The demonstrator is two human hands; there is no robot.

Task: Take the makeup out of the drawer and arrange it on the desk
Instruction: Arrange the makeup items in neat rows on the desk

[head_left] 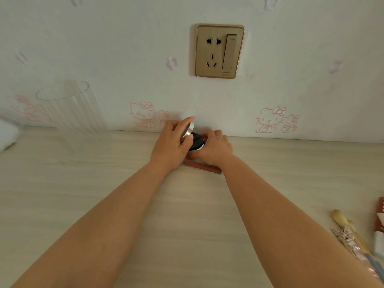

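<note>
Both my hands are at the back of the light wooden desk (104, 204), close to the wall. My left hand (170, 144) grips a round silver compact (187, 129), tilted on its edge. My right hand (216, 146) holds a black round compact with a silver rim (197, 141), right beside the silver one. A reddish-brown pencil-like stick (202, 166) lies flat on the desk just in front of my hands, partly hidden by my wrists. The drawer is out of view.
A clear ribbed glass cup (68, 107) stands at the back left. Makeup brushes (342, 223), a pink butterfly-patterned item (349, 240) and a red-and-white tube (379, 223) lie at the right edge. A gold wall socket (219, 51) sits above. Something white (7, 135) lies far left.
</note>
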